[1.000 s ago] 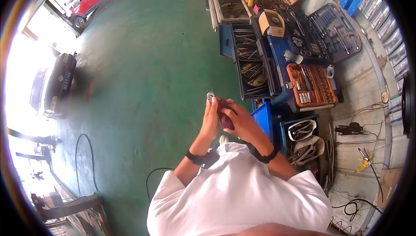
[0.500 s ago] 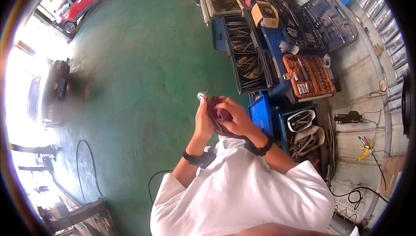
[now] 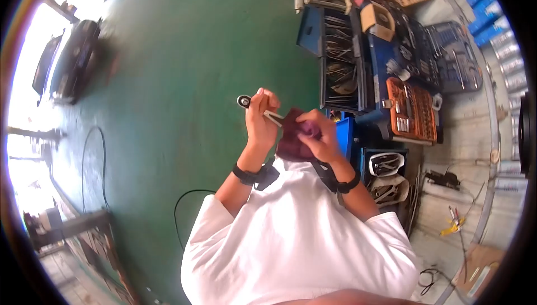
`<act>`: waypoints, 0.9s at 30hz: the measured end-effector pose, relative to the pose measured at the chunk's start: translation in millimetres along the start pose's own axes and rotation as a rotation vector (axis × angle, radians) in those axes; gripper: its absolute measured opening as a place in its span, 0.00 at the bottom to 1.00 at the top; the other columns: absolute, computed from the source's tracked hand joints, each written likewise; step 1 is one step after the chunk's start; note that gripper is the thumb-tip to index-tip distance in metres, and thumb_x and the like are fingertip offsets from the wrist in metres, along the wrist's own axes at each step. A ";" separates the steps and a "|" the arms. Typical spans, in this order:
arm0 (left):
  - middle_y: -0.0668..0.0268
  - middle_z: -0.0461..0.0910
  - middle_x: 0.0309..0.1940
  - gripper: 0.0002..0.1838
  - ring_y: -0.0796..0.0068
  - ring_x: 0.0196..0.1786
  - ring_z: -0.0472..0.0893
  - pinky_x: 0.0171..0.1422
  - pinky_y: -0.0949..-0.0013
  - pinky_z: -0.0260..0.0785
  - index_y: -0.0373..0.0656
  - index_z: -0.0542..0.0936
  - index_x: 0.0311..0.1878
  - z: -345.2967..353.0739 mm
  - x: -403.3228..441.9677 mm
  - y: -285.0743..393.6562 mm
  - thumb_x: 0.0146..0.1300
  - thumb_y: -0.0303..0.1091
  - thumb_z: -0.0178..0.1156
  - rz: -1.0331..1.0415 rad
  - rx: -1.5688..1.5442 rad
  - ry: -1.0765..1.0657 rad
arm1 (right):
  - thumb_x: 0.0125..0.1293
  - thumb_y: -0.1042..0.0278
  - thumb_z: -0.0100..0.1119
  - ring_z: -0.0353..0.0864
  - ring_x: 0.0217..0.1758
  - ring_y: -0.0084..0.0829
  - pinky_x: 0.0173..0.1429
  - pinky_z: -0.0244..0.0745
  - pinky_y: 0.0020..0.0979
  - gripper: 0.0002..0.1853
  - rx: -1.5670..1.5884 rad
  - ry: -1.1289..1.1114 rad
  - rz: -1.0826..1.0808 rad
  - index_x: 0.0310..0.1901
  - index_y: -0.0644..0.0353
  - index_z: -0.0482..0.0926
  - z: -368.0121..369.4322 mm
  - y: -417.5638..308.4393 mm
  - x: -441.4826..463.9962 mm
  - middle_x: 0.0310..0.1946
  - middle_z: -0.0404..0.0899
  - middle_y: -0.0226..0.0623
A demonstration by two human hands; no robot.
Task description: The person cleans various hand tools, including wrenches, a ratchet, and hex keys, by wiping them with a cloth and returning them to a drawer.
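My left hand (image 3: 260, 125) is closed around a ratchet wrench (image 3: 244, 102) near its round head, which pokes out past my fingers on the left. The bare metal shaft shows between my two hands and runs into a dark maroon cloth (image 3: 293, 147). My right hand (image 3: 323, 136) grips that bunched cloth, with a fold of it between thumb and fingers. The far end of the wrench is hidden by the cloth. Both hands are in front of my white shirt, above the green floor.
To the right stands a blue tool cabinet with an open drawer (image 3: 340, 75) full of tools. An orange socket set case (image 3: 413, 109) and a grey tool case (image 3: 456, 56) lie open on top. A black cable (image 3: 180, 207) trails on the floor, and a dark car (image 3: 75, 61) stands left.
The wrench now shows more of its head and shaft, and my hands are farther apart. The cloth hangs wider under my right hand. My view has shifted, with the cabinet moving right.
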State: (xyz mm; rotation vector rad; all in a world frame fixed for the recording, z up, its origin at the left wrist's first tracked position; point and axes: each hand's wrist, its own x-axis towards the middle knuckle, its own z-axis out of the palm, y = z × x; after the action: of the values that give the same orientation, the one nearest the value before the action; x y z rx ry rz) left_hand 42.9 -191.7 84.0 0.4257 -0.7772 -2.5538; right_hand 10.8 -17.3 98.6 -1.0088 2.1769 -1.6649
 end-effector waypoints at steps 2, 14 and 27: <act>0.69 0.66 0.27 0.16 0.74 0.35 0.65 0.46 0.69 0.57 0.44 0.67 0.29 -4.5 -5.5 8.4 0.72 0.41 0.52 0.091 0.050 -0.092 | 0.53 0.80 0.65 0.79 0.39 0.36 0.46 0.72 0.29 0.18 0.049 0.151 -0.142 0.47 0.59 0.78 6.5 6.4 7.0 0.36 0.78 0.39; 0.71 0.67 0.31 0.23 0.80 0.37 0.64 0.42 0.72 0.55 0.38 0.72 0.30 -36.0 -36.3 31.6 0.78 0.47 0.48 0.242 0.550 -0.039 | 0.52 0.73 0.65 0.82 0.36 0.39 0.42 0.76 0.31 0.16 0.059 -0.101 -0.229 0.45 0.59 0.79 35.8 -46.2 24.4 0.34 0.79 0.40; 0.61 0.73 0.50 0.21 0.66 0.54 0.71 0.64 0.60 0.60 0.37 0.79 0.34 -29.2 -39.3 31.8 0.77 0.45 0.49 0.540 0.626 -0.275 | 0.50 0.73 0.69 0.82 0.38 0.46 0.41 0.76 0.36 0.20 -0.058 -0.020 -0.095 0.47 0.59 0.78 31.4 -19.9 12.5 0.37 0.78 0.42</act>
State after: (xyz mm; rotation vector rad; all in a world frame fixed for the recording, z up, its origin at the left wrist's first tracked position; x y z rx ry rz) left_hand 98.5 -209.5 85.7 0.0228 -1.5591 -1.8468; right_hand 26.5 -51.6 109.2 -1.1560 2.2086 -1.6321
